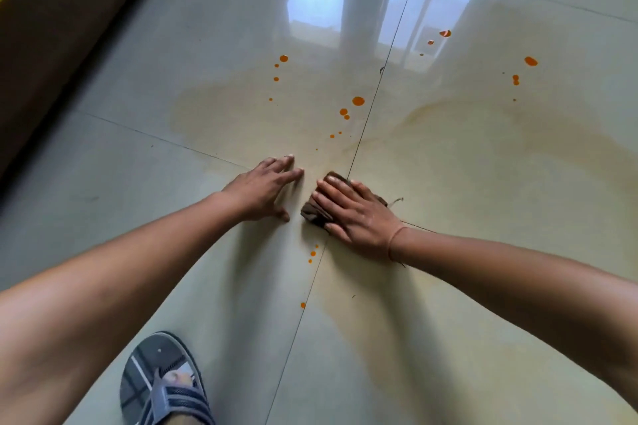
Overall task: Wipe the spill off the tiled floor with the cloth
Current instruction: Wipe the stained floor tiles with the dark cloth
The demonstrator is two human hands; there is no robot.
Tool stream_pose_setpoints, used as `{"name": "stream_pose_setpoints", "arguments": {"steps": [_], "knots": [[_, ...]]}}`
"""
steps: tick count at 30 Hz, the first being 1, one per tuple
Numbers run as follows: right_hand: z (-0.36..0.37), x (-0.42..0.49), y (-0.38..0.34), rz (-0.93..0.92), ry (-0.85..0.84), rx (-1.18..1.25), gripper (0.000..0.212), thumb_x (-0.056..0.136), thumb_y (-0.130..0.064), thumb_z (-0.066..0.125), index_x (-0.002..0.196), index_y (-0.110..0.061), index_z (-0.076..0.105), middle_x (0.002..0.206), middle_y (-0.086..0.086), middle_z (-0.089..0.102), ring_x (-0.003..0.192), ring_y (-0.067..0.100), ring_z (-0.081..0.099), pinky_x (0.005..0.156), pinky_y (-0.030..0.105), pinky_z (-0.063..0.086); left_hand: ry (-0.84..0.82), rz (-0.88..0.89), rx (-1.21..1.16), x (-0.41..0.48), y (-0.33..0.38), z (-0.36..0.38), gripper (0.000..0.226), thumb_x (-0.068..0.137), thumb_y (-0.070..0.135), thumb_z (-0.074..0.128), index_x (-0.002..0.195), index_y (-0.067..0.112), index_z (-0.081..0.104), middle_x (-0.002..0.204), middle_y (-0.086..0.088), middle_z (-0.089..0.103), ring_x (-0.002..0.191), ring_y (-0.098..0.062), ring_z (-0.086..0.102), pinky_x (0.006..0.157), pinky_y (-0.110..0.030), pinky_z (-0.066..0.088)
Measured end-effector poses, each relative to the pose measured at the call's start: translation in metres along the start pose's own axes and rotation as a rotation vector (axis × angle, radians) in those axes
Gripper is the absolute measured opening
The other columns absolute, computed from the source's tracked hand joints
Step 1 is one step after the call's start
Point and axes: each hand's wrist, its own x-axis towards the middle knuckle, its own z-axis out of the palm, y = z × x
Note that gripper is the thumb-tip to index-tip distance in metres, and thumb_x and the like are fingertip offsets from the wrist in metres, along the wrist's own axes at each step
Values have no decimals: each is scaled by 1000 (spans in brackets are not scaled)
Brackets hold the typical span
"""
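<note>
While spread flat on the floor (138,183), left hand (266,188) with fingers straight and gripping nothing, just beside it brown cloth (312,212) at the seam (364,129) crossing, pinned under right hand (355,214) with fingers straight, pressing down, orange spill (358,101) drops beyond, pale smear (483,134) far right.
</note>
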Motion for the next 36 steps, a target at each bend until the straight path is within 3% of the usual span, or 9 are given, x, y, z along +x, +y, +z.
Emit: {"name": "stream_pose_setpoints", "arguments": {"steps": [2, 7, 12, 17, 21, 23, 28, 33, 36], "knots": [[1, -5, 7, -37, 26, -17, 61, 93, -47, 29, 149, -22, 31, 157, 3, 25, 146, 20, 19, 114, 40, 17, -20, 2, -4, 0, 1, 0, 103, 75, 47, 77, 154, 32, 14, 164, 2, -1, 149, -23, 7, 116, -44, 29], [-4, 23, -11, 439, 133, 112, 67, 88, -49, 23, 149, -21, 30, 158, 3, 24, 147, 19, 12, 116, 46, 19, -3, 18, -34, 2, -3, 5, 102, 76, 44, 77, 155, 30, 14, 164, 0, -1, 150, -24, 6, 118, -41, 23], [9, -42, -9, -288, 6, -26, 59, 91, -41, 45, 146, -20, 38, 154, 4, 33, 144, 21, 26, 114, 40, 24, 20, 14, -101, 7, -5, 16, 104, 72, 43, 80, 154, 29, 17, 164, -2, -1, 150, -26, 4, 118, -49, 21], [-6, 18, -3, 457, 193, 94, 66, 84, -43, 34, 144, -17, 39, 153, 9, 35, 142, 26, 29, 108, 50, 32, 64, -57, -87, -4, 0, 8, 99, 73, 44, 79, 153, 31, 21, 163, -1, 3, 149, -25, 8, 117, -50, 22], [29, -45, -85, -254, -43, 21, 65, 86, -39, 43, 147, -19, 35, 155, 6, 33, 144, 24, 27, 112, 43, 25, 202, -248, -146, -30, 5, 21, 84, 80, 55, 68, 150, 31, 27, 161, -4, 14, 146, -26, 17, 113, -50, 24], [24, -56, -57, -368, -33, 0, 61, 88, -38, 43, 146, -19, 37, 155, 5, 32, 143, 23, 28, 112, 41, 24, 159, -271, -218, -39, 10, 30, 79, 88, 53, 58, 153, 30, 19, 163, -2, 3, 149, -24, 7, 117, -50, 18], [1, 2, -36, 401, 146, 116, 67, 83, -40, 34, 145, -15, 38, 153, 12, 35, 142, 28, 29, 108, 52, 33, 165, -240, -237, -42, 11, 39, 74, 95, 51, 46, 155, 28, 9, 163, -1, -6, 150, -23, -3, 119, -51, 7], [35, -76, -91, -601, -144, 42, 60, 90, -38, 38, 148, -20, 34, 157, 5, 26, 146, 22, 19, 115, 42, 23, 177, -228, -259, -46, 8, 43, 70, 97, 46, 46, 155, 27, 12, 164, -2, -4, 150, -24, -3, 120, -50, 5], [22, -42, -45, -260, -1, 18, 58, 89, -36, 39, 144, -19, 42, 153, 8, 36, 141, 24, 32, 110, 44, 30, 172, -229, -250, -45, 9, 45, 70, 97, 47, 45, 155, 27, 10, 164, -2, -6, 150, -24, -4, 120, -50, 5]]}}
